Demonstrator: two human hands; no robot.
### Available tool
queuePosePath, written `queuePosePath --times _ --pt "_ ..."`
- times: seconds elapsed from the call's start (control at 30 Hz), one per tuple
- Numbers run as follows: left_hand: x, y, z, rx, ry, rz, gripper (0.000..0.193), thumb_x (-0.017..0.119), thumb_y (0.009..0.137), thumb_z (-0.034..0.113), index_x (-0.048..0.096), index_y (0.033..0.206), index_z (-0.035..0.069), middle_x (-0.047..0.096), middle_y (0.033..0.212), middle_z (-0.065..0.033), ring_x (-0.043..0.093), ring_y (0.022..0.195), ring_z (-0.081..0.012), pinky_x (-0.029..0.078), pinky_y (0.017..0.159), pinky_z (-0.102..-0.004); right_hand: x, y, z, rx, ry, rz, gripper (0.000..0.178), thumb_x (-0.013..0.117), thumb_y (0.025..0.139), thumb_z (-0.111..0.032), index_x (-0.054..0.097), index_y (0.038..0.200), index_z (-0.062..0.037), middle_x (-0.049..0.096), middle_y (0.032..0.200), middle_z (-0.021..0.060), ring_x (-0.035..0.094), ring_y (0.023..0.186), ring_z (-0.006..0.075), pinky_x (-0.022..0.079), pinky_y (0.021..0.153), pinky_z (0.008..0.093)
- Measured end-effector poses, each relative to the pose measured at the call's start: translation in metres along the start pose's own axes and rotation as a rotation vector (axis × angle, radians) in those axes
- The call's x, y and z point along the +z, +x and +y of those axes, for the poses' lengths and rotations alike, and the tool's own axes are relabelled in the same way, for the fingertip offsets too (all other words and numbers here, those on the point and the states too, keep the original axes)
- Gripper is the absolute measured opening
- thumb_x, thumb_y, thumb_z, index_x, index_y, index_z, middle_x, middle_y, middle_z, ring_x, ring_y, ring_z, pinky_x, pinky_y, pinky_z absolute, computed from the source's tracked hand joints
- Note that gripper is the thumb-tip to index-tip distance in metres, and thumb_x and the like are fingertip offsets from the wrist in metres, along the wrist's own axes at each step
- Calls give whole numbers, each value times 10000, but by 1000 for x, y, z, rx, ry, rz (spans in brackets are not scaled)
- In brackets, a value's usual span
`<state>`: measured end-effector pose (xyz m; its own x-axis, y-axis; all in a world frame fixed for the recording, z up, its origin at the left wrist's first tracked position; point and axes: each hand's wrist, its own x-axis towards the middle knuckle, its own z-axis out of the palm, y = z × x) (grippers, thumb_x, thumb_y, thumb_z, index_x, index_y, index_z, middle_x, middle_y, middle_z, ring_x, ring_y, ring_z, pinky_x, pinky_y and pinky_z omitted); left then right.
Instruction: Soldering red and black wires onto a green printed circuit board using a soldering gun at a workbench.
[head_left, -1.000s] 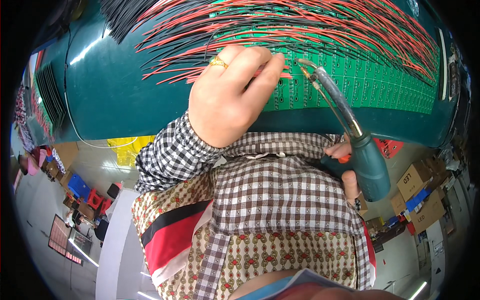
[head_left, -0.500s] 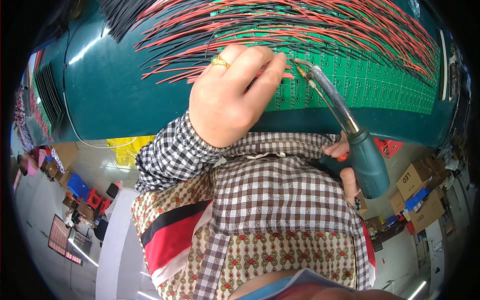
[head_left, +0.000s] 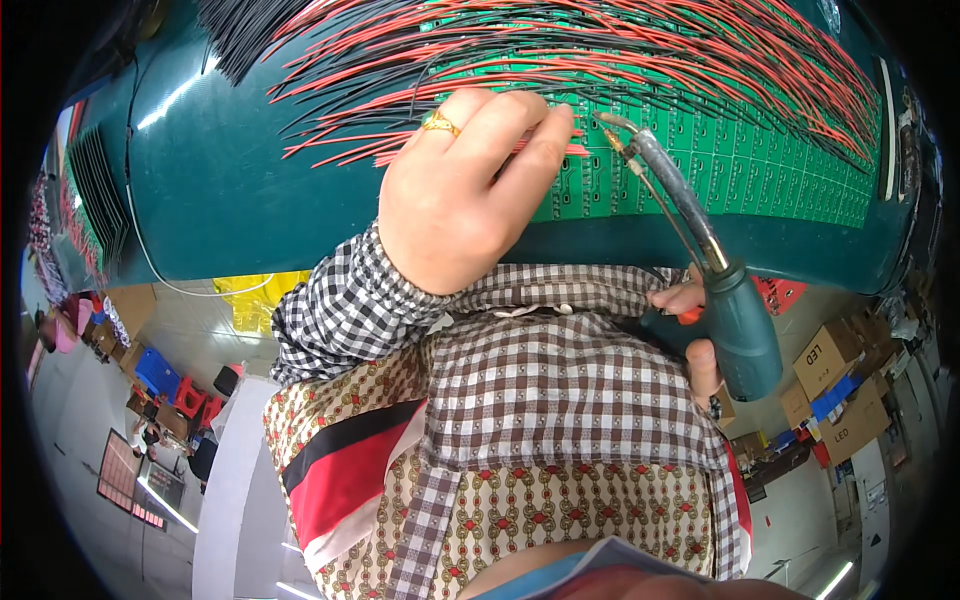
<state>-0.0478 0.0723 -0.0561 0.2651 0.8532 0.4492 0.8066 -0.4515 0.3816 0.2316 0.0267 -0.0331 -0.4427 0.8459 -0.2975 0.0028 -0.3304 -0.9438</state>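
Note:
My left hand (head_left: 462,190), with a gold ring on one finger, pinches a thin red wire (head_left: 540,148) against the green circuit board panel (head_left: 700,150). My right hand (head_left: 690,330) grips the teal handle of a soldering iron (head_left: 700,255). The iron's metal tip (head_left: 607,122) sits just right of my left fingertips, touching or almost touching the board. Many red wires (head_left: 640,50) and black wires (head_left: 250,30) fan out over the panel. My checked sleeves and patterned apron fill the lower middle.
The board lies on a dark teal worktable (head_left: 230,190). A thin white cable (head_left: 160,270) hangs over its edge. Below are cardboard boxes (head_left: 830,360) at the right, yellow bags (head_left: 250,300), and blue and red crates (head_left: 165,380) at the left.
The soldering iron tip has shifted slightly left, closer to my left fingertips. My left hand has barely moved.

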Motion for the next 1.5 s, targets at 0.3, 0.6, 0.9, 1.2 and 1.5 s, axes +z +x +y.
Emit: queuePosePath --times 0.3,0.6,0.9,1.2,1.5 --pt "-1 2 1 6 11 -11 378 656 615 -74 682 985 -1 597 863 -77 595 731 -213 484 637 -305 5 3 -2 13 -22 8 660 586 888 -369 380 1254 140 532 943 136 559 918 243 465 939 461" --pt "1 2 0 13 29 -14 385 660 612 -72 684 989 1 596 874 -74 591 741 -209 490 641 -300 2 6 -8 83 -83 -52 584 583 886 -402 439 1161 92 517 924 114 561 910 232 446 969 473" --pt "3 0 -5 92 63 35 309 656 646 37 645 950 -13 562 882 -84 564 727 -218 495 605 -297 5 1 -3 67 -30 37 689 629 847 -470 432 1177 102 529 918 109 569 889 235 453 957 477" --pt "-1 2 0 1 25 -28 378 657 624 -72 680 993 4 599 881 -77 595 754 -216 496 655 -305 9 -1 -2 38 17 84 747 617 855 -481 389 1230 123 532 933 114 563 901 239 474 923 474" --pt "-7 4 0 61 -65 64 338 653 647 41 670 980 -9 588 943 -96 585 801 -225 500 676 -306 10 -7 10 -88 65 240 792 605 854 -491 368 1264 144 557 970 149 585 917 270 528 846 442"
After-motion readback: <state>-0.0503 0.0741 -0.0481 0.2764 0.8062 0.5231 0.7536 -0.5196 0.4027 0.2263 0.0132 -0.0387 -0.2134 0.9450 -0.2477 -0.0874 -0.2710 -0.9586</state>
